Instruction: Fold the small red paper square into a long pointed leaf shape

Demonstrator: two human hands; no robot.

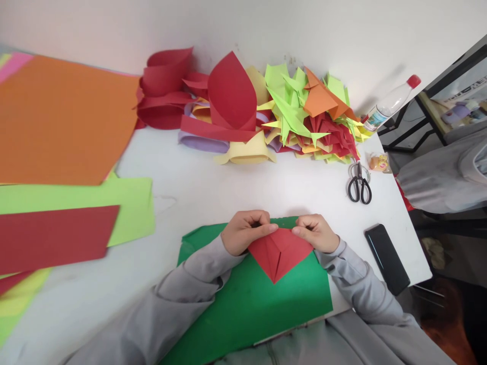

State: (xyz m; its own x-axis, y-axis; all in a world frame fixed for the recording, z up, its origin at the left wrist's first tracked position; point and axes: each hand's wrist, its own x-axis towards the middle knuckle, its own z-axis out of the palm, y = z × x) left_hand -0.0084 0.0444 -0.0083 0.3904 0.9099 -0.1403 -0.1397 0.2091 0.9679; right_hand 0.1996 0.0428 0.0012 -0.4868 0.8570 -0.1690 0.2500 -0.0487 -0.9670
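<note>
A red folded paper [279, 253], creased down its middle and pointing toward me, is held up just above a green sheet [262, 314]. My left hand [245, 232] pinches its upper left edge, thumb on top and fingers curled behind. On the upper right edge, my right hand [317, 233] grips in the same way. The two thumbs are a short gap apart. Both sleeves are grey. The fingertips under the paper are hidden.
Large orange [64, 121], lime [131, 213] and dark red sheets [57, 238] lie at the left. Curled red paper pieces [232, 96] and a heap of folded papers [304, 111] line the wall. Scissors [359, 185], a phone [387, 258] and a bottle [391, 104] are on the right.
</note>
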